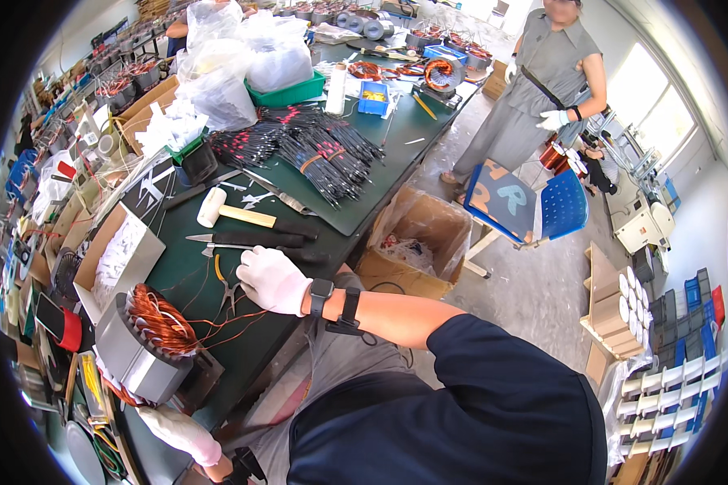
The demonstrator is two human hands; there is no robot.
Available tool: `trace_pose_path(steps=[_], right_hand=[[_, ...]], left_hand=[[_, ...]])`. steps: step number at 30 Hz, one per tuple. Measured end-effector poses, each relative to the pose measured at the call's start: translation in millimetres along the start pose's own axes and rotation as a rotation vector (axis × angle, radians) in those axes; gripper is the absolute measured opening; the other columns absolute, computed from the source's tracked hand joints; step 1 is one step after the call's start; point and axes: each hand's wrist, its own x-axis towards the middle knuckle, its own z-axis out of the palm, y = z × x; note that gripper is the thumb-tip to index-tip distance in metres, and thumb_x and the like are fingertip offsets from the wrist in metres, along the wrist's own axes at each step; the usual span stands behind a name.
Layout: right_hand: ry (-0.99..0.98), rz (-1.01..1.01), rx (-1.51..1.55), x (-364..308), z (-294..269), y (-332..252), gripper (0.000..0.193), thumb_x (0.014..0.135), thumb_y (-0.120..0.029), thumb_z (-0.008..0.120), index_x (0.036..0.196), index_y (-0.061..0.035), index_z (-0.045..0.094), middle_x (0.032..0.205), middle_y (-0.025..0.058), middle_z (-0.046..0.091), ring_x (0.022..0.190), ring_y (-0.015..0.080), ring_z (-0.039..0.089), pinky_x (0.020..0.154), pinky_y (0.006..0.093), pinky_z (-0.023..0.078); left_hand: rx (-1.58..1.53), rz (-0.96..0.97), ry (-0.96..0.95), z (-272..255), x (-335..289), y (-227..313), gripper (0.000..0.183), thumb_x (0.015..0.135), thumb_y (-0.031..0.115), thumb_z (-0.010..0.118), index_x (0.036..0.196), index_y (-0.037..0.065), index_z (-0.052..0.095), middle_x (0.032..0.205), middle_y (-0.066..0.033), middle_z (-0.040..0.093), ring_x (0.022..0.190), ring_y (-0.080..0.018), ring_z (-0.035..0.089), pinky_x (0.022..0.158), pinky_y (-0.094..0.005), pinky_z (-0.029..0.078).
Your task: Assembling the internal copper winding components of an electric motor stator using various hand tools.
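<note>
A grey motor stator (154, 364) with copper windings (160, 319) lies tilted at the near left of the bench. My left hand (182, 435), in a white glove, is against its near lower end; the fingertips are hidden there. Loose copper wires run from the windings toward my right hand (273, 279). That gloved hand is closed over the bench edge, fingers curled; what they hold, if anything, is hidden. Beside it lie yellow-handled pliers (221, 268) and a pointed black-handled tool (255, 238). Farther off rests a white-headed mallet (234, 212).
Bundles of black sleeved leads (323, 153) lie farther along the green bench. An open box of white strips (117, 259) stands at left. A lined carton (416, 242) and a blue chair (562, 206) are at right, with another person (534, 97) standing beyond.
</note>
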Motion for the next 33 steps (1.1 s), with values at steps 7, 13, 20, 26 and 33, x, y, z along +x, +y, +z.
trace_pose_path(steps=[7, 13, 20, 26, 33], right_hand=[[-0.047, -0.076, -0.118, 7.7, 4.3, -13.0, 0.011, 0.082, -0.02, 0.068, 0.077, -0.0098, 0.069, 0.081, 0.01, 0.062, 0.081, 0.0313, 0.063, 0.071, 0.044, 0.054], [0.083, -0.123, -0.136, -2.1, 2.5, 10.3, 0.007, 0.085, -0.014, 0.068, 0.083, -0.0104, 0.062, 0.089, 0.0114, 0.059, 0.085, 0.0332, 0.059, 0.073, 0.0461, 0.051], [0.042, -0.142, 0.078, 8.1, 7.1, -6.9, 0.009, 0.084, -0.005, 0.071, 0.09, -0.0065, 0.065, 0.093, 0.0124, 0.061, 0.09, 0.0363, 0.06, 0.078, 0.046, 0.05], [0.048, -0.128, 0.059, 7.0, 7.4, -13.9, 0.01, 0.085, -0.004, 0.072, 0.091, -0.0068, 0.064, 0.092, 0.0116, 0.061, 0.09, 0.0354, 0.06, 0.08, 0.0449, 0.05], [0.047, -0.122, 0.038, 5.2, 6.3, -11.2, 0.011, 0.084, -0.003, 0.071, 0.092, -0.0072, 0.064, 0.092, 0.0108, 0.06, 0.089, 0.035, 0.06, 0.079, 0.0443, 0.05]], left_hand=[[0.334, 0.115, -0.015, -23.2, -5.1, -3.8, 0.038, 0.108, 0.009, 0.043, 0.14, -0.007, 0.055, 0.132, -0.0229, 0.066, 0.118, -0.0337, 0.065, 0.106, -0.039, 0.048], [-0.09, 0.035, -0.07, 8.5, -15.5, 43.0, 0.027, 0.11, 0.022, 0.045, 0.107, 0.001, 0.061, 0.083, -0.0103, 0.06, 0.076, -0.0207, 0.056, 0.07, -0.0393, 0.048], [-0.327, -0.106, -0.102, -10.1, -13.1, 62.7, 0.026, 0.106, 0.011, 0.041, 0.114, -0.002, 0.062, 0.091, -0.0182, 0.066, 0.08, -0.0253, 0.058, 0.078, -0.037, 0.05], [-0.565, -0.131, -0.2, -10.6, -10.3, 49.3, 0.047, 0.109, 0.03, 0.049, 0.14, -0.005, 0.058, 0.11, -0.0014, 0.067, 0.09, -0.0067, 0.051, 0.084, -0.0233, 0.046], [-0.634, -0.084, -0.189, -6.6, -11.2, 49.6, 0.048, 0.11, 0.031, 0.05, 0.142, -0.005, 0.057, 0.107, -0.0009, 0.066, 0.088, -0.0066, 0.051, 0.082, -0.023, 0.045]])
